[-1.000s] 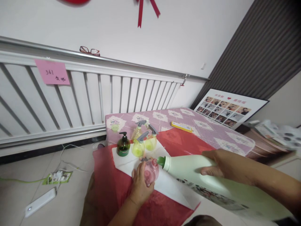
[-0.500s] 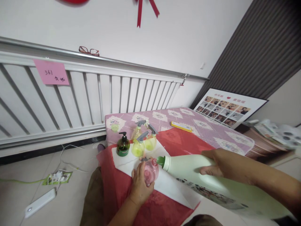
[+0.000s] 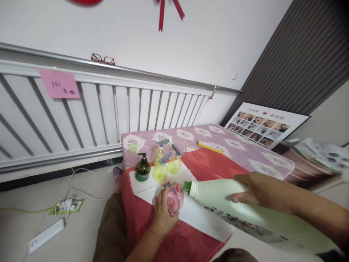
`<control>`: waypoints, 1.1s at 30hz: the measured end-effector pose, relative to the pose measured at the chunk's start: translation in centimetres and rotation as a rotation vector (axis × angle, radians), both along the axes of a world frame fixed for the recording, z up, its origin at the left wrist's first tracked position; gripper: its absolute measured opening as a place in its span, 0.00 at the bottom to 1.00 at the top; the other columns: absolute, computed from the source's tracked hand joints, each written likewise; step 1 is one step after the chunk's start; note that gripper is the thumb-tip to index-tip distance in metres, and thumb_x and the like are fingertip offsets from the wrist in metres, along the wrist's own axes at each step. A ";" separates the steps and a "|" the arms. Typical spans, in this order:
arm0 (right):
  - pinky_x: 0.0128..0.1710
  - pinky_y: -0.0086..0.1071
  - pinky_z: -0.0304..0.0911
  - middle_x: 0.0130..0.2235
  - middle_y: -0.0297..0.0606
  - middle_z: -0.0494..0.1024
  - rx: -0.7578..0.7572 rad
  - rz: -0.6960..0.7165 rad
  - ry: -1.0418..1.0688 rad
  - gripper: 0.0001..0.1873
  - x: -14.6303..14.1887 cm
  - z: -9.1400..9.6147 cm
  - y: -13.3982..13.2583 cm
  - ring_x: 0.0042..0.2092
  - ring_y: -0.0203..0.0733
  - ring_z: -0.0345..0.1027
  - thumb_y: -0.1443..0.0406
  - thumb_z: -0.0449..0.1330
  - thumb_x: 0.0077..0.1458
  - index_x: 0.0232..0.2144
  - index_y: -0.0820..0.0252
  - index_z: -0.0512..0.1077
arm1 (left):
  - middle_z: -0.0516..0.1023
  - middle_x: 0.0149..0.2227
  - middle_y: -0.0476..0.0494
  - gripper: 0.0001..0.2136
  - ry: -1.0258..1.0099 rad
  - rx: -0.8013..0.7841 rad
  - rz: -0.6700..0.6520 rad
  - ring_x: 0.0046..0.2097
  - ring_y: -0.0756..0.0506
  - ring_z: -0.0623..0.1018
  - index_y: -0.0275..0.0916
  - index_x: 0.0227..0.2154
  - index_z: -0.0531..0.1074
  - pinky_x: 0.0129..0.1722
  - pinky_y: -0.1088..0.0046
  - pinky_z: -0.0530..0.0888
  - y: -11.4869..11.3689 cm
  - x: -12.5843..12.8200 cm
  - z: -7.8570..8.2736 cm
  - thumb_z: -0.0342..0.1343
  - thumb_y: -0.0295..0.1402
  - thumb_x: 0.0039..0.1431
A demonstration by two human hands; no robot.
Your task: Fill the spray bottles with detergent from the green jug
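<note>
My left hand (image 3: pixel 161 211) is wrapped round a small pink round bottle (image 3: pixel 176 198) standing on a white sheet (image 3: pixel 196 214). My right hand (image 3: pixel 255 189) grips a large pale green bottle (image 3: pixel 234 207) that lies tilted almost flat. Its green spout (image 3: pixel 186 186) touches the pink bottle's open neck. Just beyond stand a dark green pump bottle (image 3: pixel 142 169) and three yellow spray bottles (image 3: pixel 166 162) with grey triggers.
A low table carries a red cloth (image 3: pixel 207 163) over a pink patterned cover (image 3: pixel 245 153). A yellow flat object (image 3: pixel 210 146) and a small green cap (image 3: pixel 133 147) lie on it. A white radiator (image 3: pixel 81 112) with glasses (image 3: pixel 103 58) on top stands behind. A power strip (image 3: pixel 46 234) lies on the floor.
Both hands and both bottles hold the same pose. My knee in brown fabric has come further into view at the bottom left of the table.
</note>
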State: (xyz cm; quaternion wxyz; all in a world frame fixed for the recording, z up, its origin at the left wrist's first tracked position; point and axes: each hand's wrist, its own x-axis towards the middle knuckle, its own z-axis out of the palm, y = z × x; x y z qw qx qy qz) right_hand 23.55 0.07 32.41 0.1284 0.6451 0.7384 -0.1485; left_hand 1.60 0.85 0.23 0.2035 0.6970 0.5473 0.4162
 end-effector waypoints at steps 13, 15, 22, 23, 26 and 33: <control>0.32 0.36 0.60 0.33 0.42 0.79 -0.006 -0.025 0.006 0.17 -0.4 0.3 -0.1 0.35 0.51 0.72 0.49 0.58 0.51 0.29 0.57 0.70 | 0.60 0.64 0.31 0.39 -0.001 -0.022 -0.012 0.65 0.36 0.61 0.35 0.63 0.48 0.64 0.51 0.56 -0.1 -0.1 0.4 0.54 0.29 0.45; 0.32 0.36 0.60 0.33 0.42 0.79 -0.002 -0.023 0.007 0.17 -0.4 0.4 -0.1 0.35 0.51 0.72 0.49 0.58 0.50 0.29 0.58 0.70 | 0.60 0.64 0.31 0.39 -0.005 -0.029 -0.016 0.65 0.37 0.60 0.36 0.63 0.48 0.64 0.50 0.55 -0.1 -0.1 0.4 0.54 0.29 0.45; 0.32 0.37 0.60 0.34 0.43 0.79 -0.012 -0.018 -0.003 0.18 -0.4 0.4 -0.1 0.35 0.51 0.72 0.49 0.58 0.51 0.29 0.58 0.70 | 0.61 0.64 0.32 0.40 -0.003 -0.011 -0.010 0.64 0.36 0.61 0.37 0.63 0.48 0.63 0.50 0.57 -0.2 -0.1 0.4 0.55 0.29 0.45; 0.32 0.37 0.60 0.34 0.43 0.79 -0.012 -0.022 -0.006 0.18 -0.4 0.4 -0.1 0.36 0.52 0.72 0.49 0.58 0.51 0.29 0.58 0.70 | 0.61 0.63 0.32 0.39 -0.001 -0.007 -0.007 0.64 0.36 0.62 0.36 0.63 0.48 0.63 0.51 0.57 -0.2 -0.1 0.4 0.55 0.29 0.45; 0.32 0.37 0.60 0.34 0.43 0.79 -0.009 -0.031 -0.008 0.17 -0.6 0.5 -0.1 0.36 0.52 0.72 0.50 0.58 0.51 0.30 0.58 0.70 | 0.62 0.63 0.32 0.39 0.001 0.009 0.003 0.63 0.37 0.62 0.35 0.62 0.49 0.63 0.52 0.58 -0.1 0.0 0.3 0.55 0.29 0.45; 0.32 0.37 0.60 0.33 0.42 0.79 -0.011 -0.040 -0.003 0.16 -0.9 0.7 -0.2 0.35 0.52 0.73 0.51 0.59 0.50 0.28 0.57 0.70 | 0.62 0.63 0.32 0.38 -0.002 -0.010 -0.002 0.63 0.36 0.63 0.34 0.62 0.50 0.63 0.52 0.59 -0.2 -0.1 0.7 0.54 0.29 0.45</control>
